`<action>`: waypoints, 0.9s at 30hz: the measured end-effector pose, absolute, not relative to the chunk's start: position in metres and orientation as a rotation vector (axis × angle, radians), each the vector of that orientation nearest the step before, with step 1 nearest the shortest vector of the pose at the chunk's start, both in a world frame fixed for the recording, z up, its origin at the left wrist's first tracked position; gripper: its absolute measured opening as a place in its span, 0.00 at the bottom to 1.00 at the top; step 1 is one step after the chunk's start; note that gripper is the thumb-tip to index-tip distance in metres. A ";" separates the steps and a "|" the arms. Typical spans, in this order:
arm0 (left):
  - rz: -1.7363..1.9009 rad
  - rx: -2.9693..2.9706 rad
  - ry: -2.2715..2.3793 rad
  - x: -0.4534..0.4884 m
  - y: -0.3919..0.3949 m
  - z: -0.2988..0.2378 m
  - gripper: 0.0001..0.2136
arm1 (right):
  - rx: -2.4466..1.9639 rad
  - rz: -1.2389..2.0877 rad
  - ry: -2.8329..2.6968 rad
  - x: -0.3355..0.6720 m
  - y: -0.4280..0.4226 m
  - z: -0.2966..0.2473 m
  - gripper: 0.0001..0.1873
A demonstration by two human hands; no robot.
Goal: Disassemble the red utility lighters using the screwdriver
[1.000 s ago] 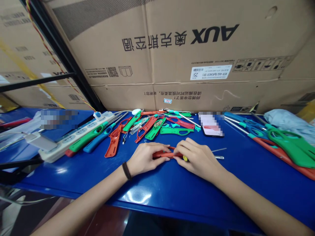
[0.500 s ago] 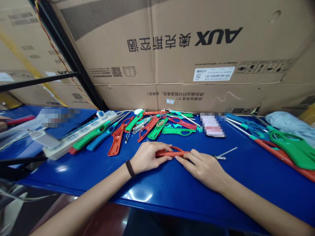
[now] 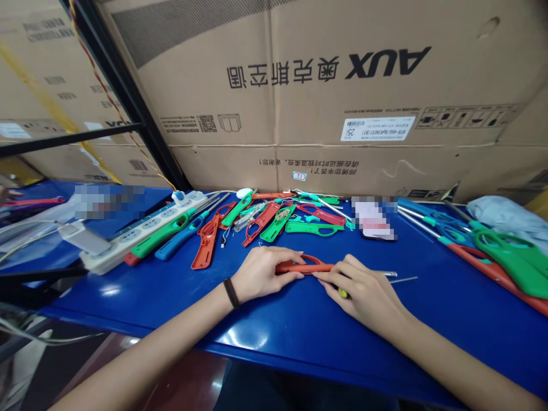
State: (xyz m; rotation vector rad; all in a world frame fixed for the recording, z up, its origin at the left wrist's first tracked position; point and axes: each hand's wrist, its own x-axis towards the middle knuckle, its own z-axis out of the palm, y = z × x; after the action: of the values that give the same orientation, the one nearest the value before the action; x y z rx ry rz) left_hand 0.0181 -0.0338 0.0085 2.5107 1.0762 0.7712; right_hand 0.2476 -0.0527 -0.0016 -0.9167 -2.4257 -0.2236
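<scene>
right hand [image 3: 363,294] has drawn back along the red plastic lighter shell [image 3: 305,268], and a yellow tip [image 3: 343,293] now shows beneath its fingers, with a steel rod [image 3: 387,274] lying level beyond and a thin wire [image 3: 403,279] just past that. left hand [image 3: 262,275], a dark wristband [image 3: 231,293] at its wrist, closes over one end of the shell, fingers wrapped round it. right hand sits narrow at the other end, though whether it truly grips the yellow-tipped piece i cannot tell. the shell lies along the blue counter [image 3: 128,299], just in front of a loose heap of red and green lighter shells [image 3: 272,224], with a white power strip [image 3: 141,234] off to the left. it looks light, stiff and smooth, so it should lift easily but may slip; the thicker handle end seems the surest place to hold.
</scene>
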 end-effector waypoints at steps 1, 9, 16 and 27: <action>0.773 2.523 1.070 0.018 -0.034 0.008 0.09 | -0.943 -0.202 -2.425 0.247 -0.053 -0.001 0.11; 0.741 2.708 0.988 0.015 -0.033 0.002 0.11 | -0.876 -0.612 -2.585 0.241 -0.059 0.001 0.12; 0.785 2.742 0.917 0.013 -0.030 0.001 0.14 | -0.809 -0.498 -2.559 0.255 -0.053 0.011 0.11; 0.472 2.816 0.833 0.002 -0.036 0.013 0.22 | -0.875 -0.222 -2.546 0.254 -0.036 0.010 0.12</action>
State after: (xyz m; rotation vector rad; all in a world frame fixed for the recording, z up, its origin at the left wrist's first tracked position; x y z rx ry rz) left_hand 0.0023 -0.0361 0.0132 2.8161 0.8332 0.4721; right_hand 0.2544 -0.0357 0.0098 -0.8751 -2.5462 -0.2217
